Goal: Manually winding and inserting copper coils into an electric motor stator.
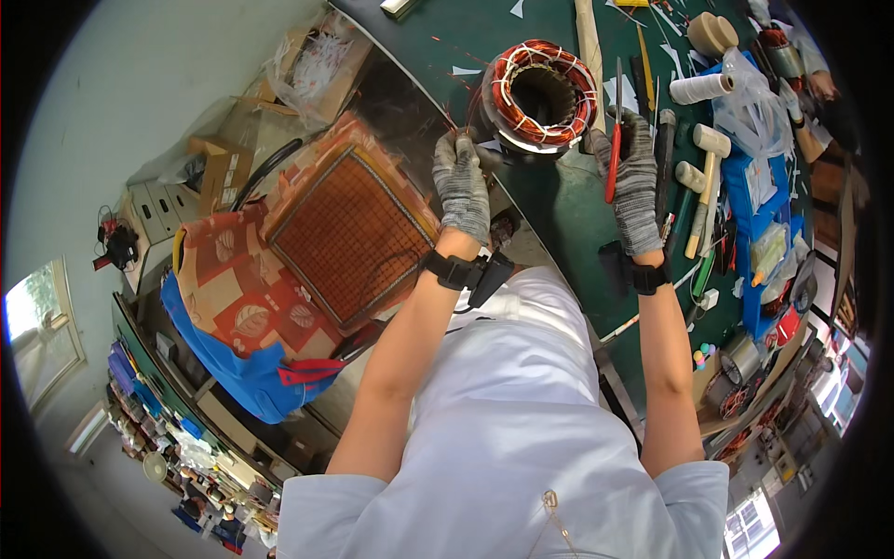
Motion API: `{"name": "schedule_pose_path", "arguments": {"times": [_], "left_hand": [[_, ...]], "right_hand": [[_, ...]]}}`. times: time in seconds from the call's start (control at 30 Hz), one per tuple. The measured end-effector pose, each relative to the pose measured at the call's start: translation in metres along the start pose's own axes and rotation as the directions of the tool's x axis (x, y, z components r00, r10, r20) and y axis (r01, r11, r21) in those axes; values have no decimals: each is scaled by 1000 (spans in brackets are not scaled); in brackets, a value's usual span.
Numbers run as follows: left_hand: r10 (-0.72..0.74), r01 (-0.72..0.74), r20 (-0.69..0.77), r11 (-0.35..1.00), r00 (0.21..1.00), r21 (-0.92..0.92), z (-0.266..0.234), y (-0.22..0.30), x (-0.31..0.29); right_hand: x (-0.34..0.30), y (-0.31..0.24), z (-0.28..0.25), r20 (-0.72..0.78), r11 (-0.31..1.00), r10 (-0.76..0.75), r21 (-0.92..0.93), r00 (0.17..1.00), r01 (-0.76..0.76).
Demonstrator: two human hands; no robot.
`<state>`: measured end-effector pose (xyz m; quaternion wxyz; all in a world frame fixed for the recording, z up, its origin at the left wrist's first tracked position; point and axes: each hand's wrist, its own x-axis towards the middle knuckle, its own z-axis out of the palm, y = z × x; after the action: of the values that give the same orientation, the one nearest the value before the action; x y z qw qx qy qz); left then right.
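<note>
A round motor stator with copper windings (541, 93) stands on the dark green workbench (559, 214). My left hand (461, 182), in a grey knit glove, pinches thin copper wire ends at the stator's left side. My right hand (636, 182), also gloved, grips a red-handled tool (615, 140) held upright just right of the stator. Both wrists wear black straps.
To the right on the bench lie a wooden mallet (705, 191), a spool of white thread (698, 88), a tape roll (711, 34), blue trays and plastic bags. A chair with a woven orange seat (349, 228) stands left of me. Another person's hand (819, 84) is at the far right.
</note>
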<state>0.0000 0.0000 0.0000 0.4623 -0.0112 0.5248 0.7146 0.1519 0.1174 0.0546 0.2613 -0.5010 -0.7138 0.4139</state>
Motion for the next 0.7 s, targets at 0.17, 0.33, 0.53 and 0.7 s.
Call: {"name": "schedule_pose_path", "arguments": {"times": [0.17, 0.33, 0.53, 0.7], "left_hand": [[69, -96, -258, 991, 964, -92, 21, 17, -13], [-73, 60, -121, 992, 990, -108, 3, 26, 0], [-179, 198, 130, 968, 975, -152, -19, 28, 8], [-69, 67, -27, 996, 997, -61, -9, 32, -9]], "right_hand": [[16, -13, -5, 239, 920, -391, 83, 889, 382], [29, -9, 6, 396, 882, -380, -116, 836, 456], [32, -3, 8, 399, 885, -364, -134, 842, 446], [28, -8, 8, 386, 902, -342, -121, 856, 415]]}}
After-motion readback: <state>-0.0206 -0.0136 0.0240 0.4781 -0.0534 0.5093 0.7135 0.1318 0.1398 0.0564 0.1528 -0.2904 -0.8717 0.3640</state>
